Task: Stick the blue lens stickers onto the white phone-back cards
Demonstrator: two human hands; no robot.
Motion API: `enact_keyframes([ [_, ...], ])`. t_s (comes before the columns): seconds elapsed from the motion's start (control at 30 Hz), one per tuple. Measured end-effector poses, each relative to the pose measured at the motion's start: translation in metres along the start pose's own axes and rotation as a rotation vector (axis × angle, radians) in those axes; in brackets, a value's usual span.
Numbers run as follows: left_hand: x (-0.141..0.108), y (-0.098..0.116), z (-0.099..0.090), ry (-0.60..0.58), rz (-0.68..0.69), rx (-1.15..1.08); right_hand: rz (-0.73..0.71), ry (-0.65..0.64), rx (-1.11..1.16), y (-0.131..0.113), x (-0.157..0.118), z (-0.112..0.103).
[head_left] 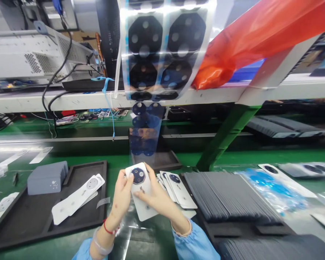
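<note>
Both hands hold a white phone-shaped panel [143,212] tilted up over the bench. A dark octagonal sticker [141,177] with round holes sits at the panel's upper end. My left hand [122,193] grips the left edge, its thumb on or beside the sticker. The fingers of my right hand [158,196] are behind the right edge, with the thumb lying across the panel's face. Just right of that hand, a small fanned pile of similar white panels [180,189] lies on the bench. Above hangs a clear strip of dark octagonal stickers [144,36].
On the left, a black tray [21,216] holds white panels [78,198] and a grey stack [47,178]. Rows of thin grey panels [227,195] stand at right. A green post [224,139] and white shelf edge [92,101] cross ahead; an orange bag [233,47] hangs there.
</note>
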State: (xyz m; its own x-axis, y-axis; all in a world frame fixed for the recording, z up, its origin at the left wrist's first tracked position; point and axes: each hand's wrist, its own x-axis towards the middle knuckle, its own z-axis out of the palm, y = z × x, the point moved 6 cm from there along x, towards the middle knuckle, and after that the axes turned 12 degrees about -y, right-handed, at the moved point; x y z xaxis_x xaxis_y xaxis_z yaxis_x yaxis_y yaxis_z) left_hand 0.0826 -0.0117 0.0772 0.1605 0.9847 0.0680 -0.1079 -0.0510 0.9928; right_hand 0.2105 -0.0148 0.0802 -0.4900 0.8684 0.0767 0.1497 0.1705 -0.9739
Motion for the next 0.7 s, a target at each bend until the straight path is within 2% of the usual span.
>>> enact_keyframes([
  [0.13,0.002,-0.005,0.001,-0.018,-0.017,0.219,0.055,0.228,-0.431,0.008,0.002,0.009],
  [0.23,0.002,0.002,-0.001,-0.146,-0.065,0.396,0.082,0.241,-0.602,0.011,0.003,0.004],
  [0.3,0.002,0.009,-0.018,-0.213,-0.11,0.538,0.14,0.221,-0.674,0.015,-0.001,-0.013],
  [0.37,0.003,0.017,-0.052,-0.178,-0.162,0.695,0.271,0.233,-0.736,0.023,-0.009,-0.04],
  [0.43,0.004,0.019,-0.1,-0.054,-0.255,0.85,0.412,0.273,-0.834,0.034,-0.018,-0.07],
  [0.5,0.002,0.01,-0.148,0.066,-0.406,0.978,0.547,0.171,-0.899,0.051,-0.021,-0.09],
  [0.57,0.0,-0.006,-0.186,0.137,-0.571,1.064,0.702,0.069,-0.919,0.07,-0.024,-0.103],
  [0.63,-0.002,-0.026,-0.21,0.15,-0.727,1.112,0.783,0.021,-0.915,0.08,-0.024,-0.109],
  [0.7,-0.003,-0.042,-0.222,0.136,-0.832,1.147,0.775,0.019,-0.909,0.081,-0.023,-0.11],
])
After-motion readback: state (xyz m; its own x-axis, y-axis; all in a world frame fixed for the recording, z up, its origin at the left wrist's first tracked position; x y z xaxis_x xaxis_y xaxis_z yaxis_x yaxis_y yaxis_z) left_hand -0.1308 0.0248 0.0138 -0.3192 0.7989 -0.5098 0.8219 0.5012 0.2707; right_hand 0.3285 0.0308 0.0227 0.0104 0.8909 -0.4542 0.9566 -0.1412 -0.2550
